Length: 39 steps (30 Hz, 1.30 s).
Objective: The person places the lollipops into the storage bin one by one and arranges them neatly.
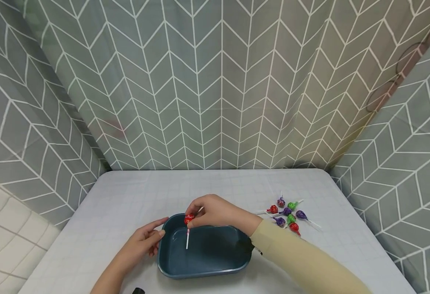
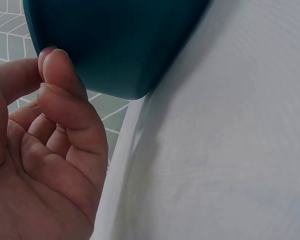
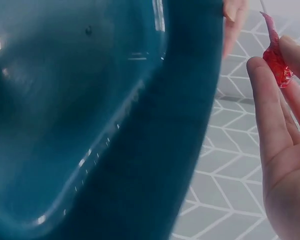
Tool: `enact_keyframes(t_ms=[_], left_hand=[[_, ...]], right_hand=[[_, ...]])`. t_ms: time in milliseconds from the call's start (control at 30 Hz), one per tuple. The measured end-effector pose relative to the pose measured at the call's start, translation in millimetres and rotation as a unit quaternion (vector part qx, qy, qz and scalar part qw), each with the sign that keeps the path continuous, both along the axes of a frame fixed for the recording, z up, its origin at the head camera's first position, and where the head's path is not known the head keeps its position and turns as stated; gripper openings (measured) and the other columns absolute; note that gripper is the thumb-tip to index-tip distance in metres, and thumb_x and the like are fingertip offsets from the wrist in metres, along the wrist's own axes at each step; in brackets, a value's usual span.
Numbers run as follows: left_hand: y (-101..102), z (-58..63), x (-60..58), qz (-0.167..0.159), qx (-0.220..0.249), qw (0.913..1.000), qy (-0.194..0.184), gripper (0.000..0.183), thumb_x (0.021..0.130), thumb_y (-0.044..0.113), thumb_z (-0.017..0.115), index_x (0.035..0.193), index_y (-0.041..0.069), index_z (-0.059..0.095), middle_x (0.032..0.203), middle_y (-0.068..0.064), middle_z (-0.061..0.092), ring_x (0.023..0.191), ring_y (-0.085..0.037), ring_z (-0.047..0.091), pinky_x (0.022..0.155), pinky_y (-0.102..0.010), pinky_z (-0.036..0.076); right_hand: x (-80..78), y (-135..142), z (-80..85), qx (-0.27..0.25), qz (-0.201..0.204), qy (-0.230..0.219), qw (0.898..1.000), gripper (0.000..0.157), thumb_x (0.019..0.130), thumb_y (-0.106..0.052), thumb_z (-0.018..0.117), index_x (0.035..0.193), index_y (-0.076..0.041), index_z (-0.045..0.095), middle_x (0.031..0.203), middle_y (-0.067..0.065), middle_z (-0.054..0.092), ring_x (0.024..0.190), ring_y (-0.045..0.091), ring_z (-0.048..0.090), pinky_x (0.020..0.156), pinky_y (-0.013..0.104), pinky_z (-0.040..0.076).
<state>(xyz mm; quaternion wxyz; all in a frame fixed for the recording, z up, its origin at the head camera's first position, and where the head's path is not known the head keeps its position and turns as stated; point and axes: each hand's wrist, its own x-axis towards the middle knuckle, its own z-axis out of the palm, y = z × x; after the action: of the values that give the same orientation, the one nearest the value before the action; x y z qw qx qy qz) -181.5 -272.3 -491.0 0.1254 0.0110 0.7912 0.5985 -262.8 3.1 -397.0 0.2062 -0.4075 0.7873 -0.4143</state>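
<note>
A dark blue-green tray (image 1: 204, 272) with rounded corners lies on the white-covered table. My right hand (image 1: 215, 211) pinches a red-wrapped lollipop (image 1: 189, 219) by its candy end over the tray's left part, and the white stick points down toward the tray floor. In the right wrist view the red wrapper (image 3: 277, 65) shows between thumb and fingers. At the tray's left end, my left hand (image 1: 143, 241) holds the rim between thumb and forefinger, the other fingers curled below. The tray's inside, where it shows, has no lollipops in it.
Several lollipops in purple, red and green wrappers, such as a purple lollipop (image 1: 301, 214), lie loosely grouped right of the tray. A small black object (image 1: 138, 290) is at the near edge. Patterned grey curtains (image 1: 207, 102) enclose the table (image 1: 126, 192) behind and at the sides.
</note>
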Motion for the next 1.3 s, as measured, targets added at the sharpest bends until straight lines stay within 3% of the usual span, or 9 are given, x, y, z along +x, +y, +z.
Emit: enact_keyframes(t_ms=[333,600,800,1300], left_hand=[[1.0,2.9,5.5,-0.004,0.002,1.0,0.001,0.06,0.098,0.035,0.061,0.149,0.009,0.042,0.076,-0.013,0.062,0.062,-0.022,0.058,0.054,-0.031,0.05],[0.1,5.7,5.8,-0.008,0.009,0.9999,0.001,0.061,0.099,0.035,0.061,0.15,0.009,0.041,0.077,-0.014,0.062,0.063,-0.023,0.057,0.055,-0.031,0.05],[-0.7,3.3,4.2,-0.008,0.013,0.9999,-0.003,0.06,0.099,0.037,0.06,0.149,0.011,0.042,0.077,-0.013,0.063,0.062,-0.021,0.057,0.054,-0.03,0.05],[-0.8,2.9,2.4,-0.014,0.018,0.9997,0.003,0.059,0.099,0.035,0.06,0.149,0.011,0.042,0.077,-0.013,0.062,0.062,-0.019,0.057,0.054,-0.03,0.05]], right_hand=[[4.8,-29.9,-22.0,0.06,0.025,0.051,0.997,0.028,0.085,-0.022,0.08,0.111,-0.011,0.075,0.088,-0.014,0.068,0.078,-0.003,0.063,0.07,0.015,0.05],[5.2,-46.8,-39.9,0.079,0.06,0.073,0.992,0.027,0.084,-0.024,0.081,0.107,-0.012,0.076,0.087,-0.014,0.069,0.077,-0.006,0.061,0.07,0.014,0.049],[4.4,-56.9,-54.0,0.087,0.056,0.068,0.992,0.024,0.084,-0.026,0.081,0.104,-0.014,0.077,0.083,-0.015,0.069,0.073,-0.006,0.061,0.069,0.013,0.049],[6.8,-63.2,-59.8,0.108,0.034,0.079,0.99,0.017,0.082,-0.025,0.083,0.094,-0.015,0.076,0.075,-0.016,0.065,0.067,-0.003,0.058,0.061,0.015,0.048]])
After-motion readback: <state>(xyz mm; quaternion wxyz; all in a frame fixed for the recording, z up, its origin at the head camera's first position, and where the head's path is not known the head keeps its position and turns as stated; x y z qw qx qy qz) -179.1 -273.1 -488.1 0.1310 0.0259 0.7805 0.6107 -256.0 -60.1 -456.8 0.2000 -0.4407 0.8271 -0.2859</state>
